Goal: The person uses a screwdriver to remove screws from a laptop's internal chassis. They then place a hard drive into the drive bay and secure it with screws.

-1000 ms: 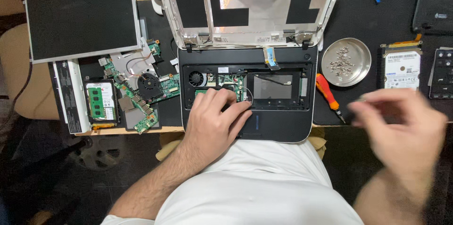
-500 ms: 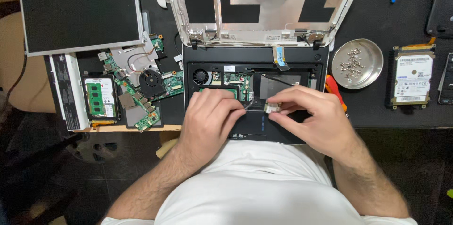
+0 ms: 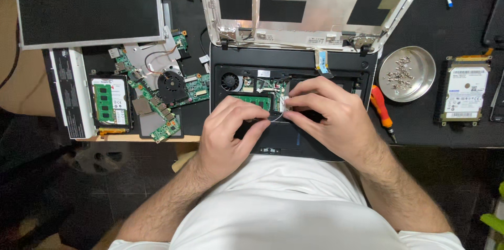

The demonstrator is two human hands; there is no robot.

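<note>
Both hands inside the open laptop base (image 3: 294, 140). Left hand (image 3: 231, 134) curled, fingertips on the green memory stick (image 3: 253, 102). Right hand (image 3: 328, 116) pinches something small beside it; can't tell what. Risk: a slip bends the stick or scrapes the board. Screwdriver (image 3: 382, 112) lies right of the base.

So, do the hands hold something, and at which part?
Cannot be told for sure: both the left hand and right hand press fingertips into the open laptop base; fingers hide any small part.

Bright overhead light, sharp (floor perhaps dimmer)
</note>
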